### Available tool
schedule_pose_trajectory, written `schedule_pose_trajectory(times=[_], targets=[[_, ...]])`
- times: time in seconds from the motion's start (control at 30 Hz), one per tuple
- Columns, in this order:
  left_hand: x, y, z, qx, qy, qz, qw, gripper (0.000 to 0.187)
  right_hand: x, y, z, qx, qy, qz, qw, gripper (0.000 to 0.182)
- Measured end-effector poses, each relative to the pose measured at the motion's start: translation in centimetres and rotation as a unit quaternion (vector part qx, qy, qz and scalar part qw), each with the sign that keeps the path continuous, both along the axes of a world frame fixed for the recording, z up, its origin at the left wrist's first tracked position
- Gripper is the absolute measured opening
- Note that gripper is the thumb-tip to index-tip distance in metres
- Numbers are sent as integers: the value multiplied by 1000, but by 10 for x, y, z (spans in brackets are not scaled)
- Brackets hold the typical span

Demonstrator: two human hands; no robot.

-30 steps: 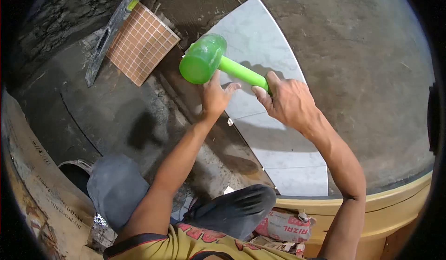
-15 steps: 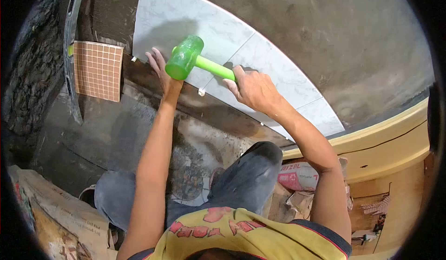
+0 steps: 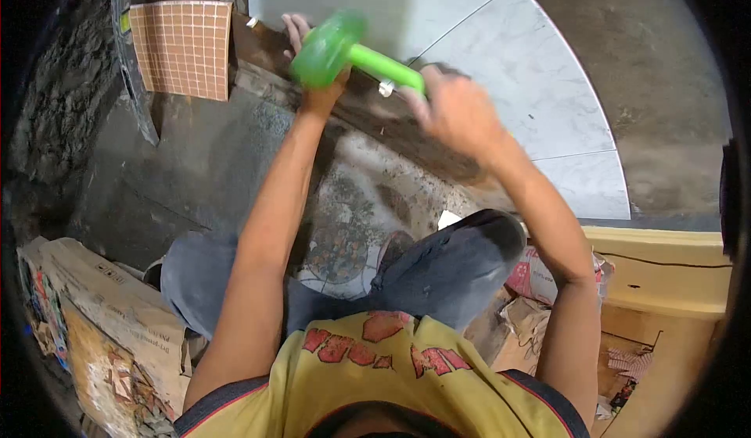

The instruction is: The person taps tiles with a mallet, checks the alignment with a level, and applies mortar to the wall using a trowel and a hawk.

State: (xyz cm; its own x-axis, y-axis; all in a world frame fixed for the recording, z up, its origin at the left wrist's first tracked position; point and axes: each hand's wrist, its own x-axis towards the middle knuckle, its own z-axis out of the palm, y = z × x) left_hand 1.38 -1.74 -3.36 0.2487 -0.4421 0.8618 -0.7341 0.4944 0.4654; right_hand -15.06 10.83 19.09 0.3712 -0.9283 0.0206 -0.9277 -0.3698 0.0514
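A green mallet (image 3: 332, 47) with a bright green handle is held in my right hand (image 3: 461, 113), whose fingers wrap round the handle's end. The mallet head is blurred and covers part of my left hand (image 3: 317, 66). The visible fingers of my left hand are spread at the lower edge of the white marbled tiles (image 3: 501, 62). I cannot see anything held in it. A small white spacer (image 3: 386, 88) sits at the tile edge between my hands, and another white piece (image 3: 252, 23) is left of my left hand.
A brown grid-patterned tile (image 3: 181, 51) stands at the left beside a long grey metal bar (image 3: 129, 62). Rough dark wall lies farther left. Cardboard and paper sacks (image 3: 117, 289) are at the lower left. A red and white bag (image 3: 533, 274) lies beyond my right knee.
The view has shifted, so the tiles and the grid-patterned tile appear higher. The mallet is still over my left hand, now blurred by motion.
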Motion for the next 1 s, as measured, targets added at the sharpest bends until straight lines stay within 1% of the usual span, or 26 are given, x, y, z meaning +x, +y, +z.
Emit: schedule_pose_trajectory(times=[0.03,0.1,0.13,0.17,0.23,0.27,0.3,0.33,0.4,0.43,0.47,0.53,0.57,0.6,0.63,0.67,0.7,0.73,0.77,0.8,0.83,0.87,0.9,0.93,0.97,1.0], targets=[[1,-1,-1,10,-66,59,996,116,-2,-3,5,-24,50,54,997,42],[-3,-1,4,27,42,0,999,119,12,2,6,-6,40,85,996,42],[-6,10,10,76,140,-64,985,124,19,10,7,3,35,97,995,42],[-6,12,15,94,165,-75,979,125,23,10,10,-8,25,129,991,43],[-9,-8,-15,110,79,-80,988,129,20,-5,6,-1,35,82,996,43],[-11,-8,-13,98,101,-72,987,131,20,-11,6,3,39,58,998,44],[-13,-8,-11,87,122,-64,987,132,23,-18,10,-3,72,38,997,44],[-13,-4,-1,74,143,-57,985,134,35,-18,12,3,79,46,996,44],[-15,16,8,81,245,-138,956,133,53,-1,14,19,96,54,994,43],[-16,14,9,106,210,-82,968,135,53,1,13,3,69,124,990,44],[-16,15,13,118,227,-92,962,137,55,-4,15,16,85,124,988,45],[-14,12,-4,123,174,-74,974,137,52,-14,19,44,115,117,985,45],[-21,1,-12,130,180,-73,972,135,38,-29,8,18,89,83,992,45],[-24,-5,-5,138,186,-70,970,134,41,-35,13,-28,111,85,990,43],[-26,0,-4,83,163,-20,983,130,46,-29,13,-7,119,69,990,43],[-25,7,-5,107,201,-68,971,128,53,-20,13,13,127,58,990,43],[-22,17,-1,131,241,-112,955,126,54,-14,13,-8,125,108,986,42],[-13,19,10,119,195,-81,970,124,57,-15,17,-6,125,121,985,42],[-11,21,21,125,221,-93,963,119,59,-15,21,-1,124,131,984,41],[-14,23,18,120,201,-82,969,116,57,-10,23,7,122,135,983,41],[-17,19,11,112,181,-70,975,114,49,-22,13,-23,100,98,990,39],[-19,10,3,115,182,-56,975,107,39,-35,13,-31,94,79,992,39],[-23,-1,-9,118,183,-41,975,100,45,-26,15,-28,102,80,991,41],[-16,1,5,121,184,-27,975,93,53,-20,18,-29,111,85,990,42],[-15,15,16,71,170,34,982,77,54,-14,21,-23,105,111,988,43],[-14,15,18,78,179,20,981,77,55,-12,24,-19,99,139,985,43]])
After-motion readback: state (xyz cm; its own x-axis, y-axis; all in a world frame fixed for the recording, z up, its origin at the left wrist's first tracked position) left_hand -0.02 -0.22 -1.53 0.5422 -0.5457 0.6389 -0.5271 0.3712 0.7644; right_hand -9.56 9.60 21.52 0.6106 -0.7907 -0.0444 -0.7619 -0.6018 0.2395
